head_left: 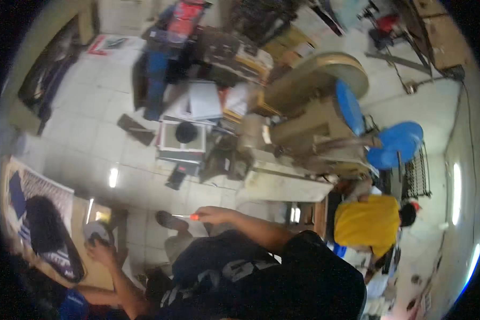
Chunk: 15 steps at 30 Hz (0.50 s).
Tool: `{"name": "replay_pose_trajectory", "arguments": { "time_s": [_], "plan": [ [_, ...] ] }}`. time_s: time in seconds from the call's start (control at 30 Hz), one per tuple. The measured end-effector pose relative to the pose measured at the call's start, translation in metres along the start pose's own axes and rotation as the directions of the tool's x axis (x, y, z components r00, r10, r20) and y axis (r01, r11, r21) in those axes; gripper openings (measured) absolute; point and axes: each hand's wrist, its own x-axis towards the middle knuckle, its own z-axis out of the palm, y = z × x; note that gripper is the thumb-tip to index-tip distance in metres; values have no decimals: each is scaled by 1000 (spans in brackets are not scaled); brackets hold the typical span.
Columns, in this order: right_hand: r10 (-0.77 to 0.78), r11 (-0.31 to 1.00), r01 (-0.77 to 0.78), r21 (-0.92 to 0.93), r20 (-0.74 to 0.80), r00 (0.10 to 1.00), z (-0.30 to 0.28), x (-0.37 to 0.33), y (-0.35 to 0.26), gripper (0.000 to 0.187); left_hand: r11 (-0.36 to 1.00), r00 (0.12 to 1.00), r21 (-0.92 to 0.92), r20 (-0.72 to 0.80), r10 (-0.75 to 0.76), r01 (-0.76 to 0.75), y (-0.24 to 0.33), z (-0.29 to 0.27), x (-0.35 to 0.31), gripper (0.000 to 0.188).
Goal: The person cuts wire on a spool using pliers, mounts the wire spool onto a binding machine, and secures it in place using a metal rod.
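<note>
In my right hand [214, 214] is a slim tool, apparently a screwdriver [195, 217], with an orange-red handle end and a thin pale shaft pointing left. My fingers are closed round it, in front of my dark shirt and above my foot. Over at the left, my left hand [102, 253] grips a grey round object [97, 232] at the edge of a wooden table [98, 274]; motion blur hides its exact kind. Beside it on the table lies a large black shape [50, 234], with a patterned sheet [48, 186] behind.
Another person's forearm [98, 295] reaches in at the lower left. A person in a yellow shirt [365, 224] is at the right. Ahead are stacked papers and boxes [205, 101], a beige machine [309, 117] with blue round covers [394, 144], and tiled floor [85, 144].
</note>
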Motion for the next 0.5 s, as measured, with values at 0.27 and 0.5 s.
{"name": "replay_pose_trajectory", "arguments": {
  "time_s": [0.27,0.5],
  "plan": [
    [23,998,-25,-59,-39,999,-12,-80,75,53,957,985,234,-38,-169,173,-35,89,13,62],
    [198,980,-196,-28,109,974,-31,-117,173,46,989,927,72,-345,145,-128,-39,108,27,61]
  ]
}}
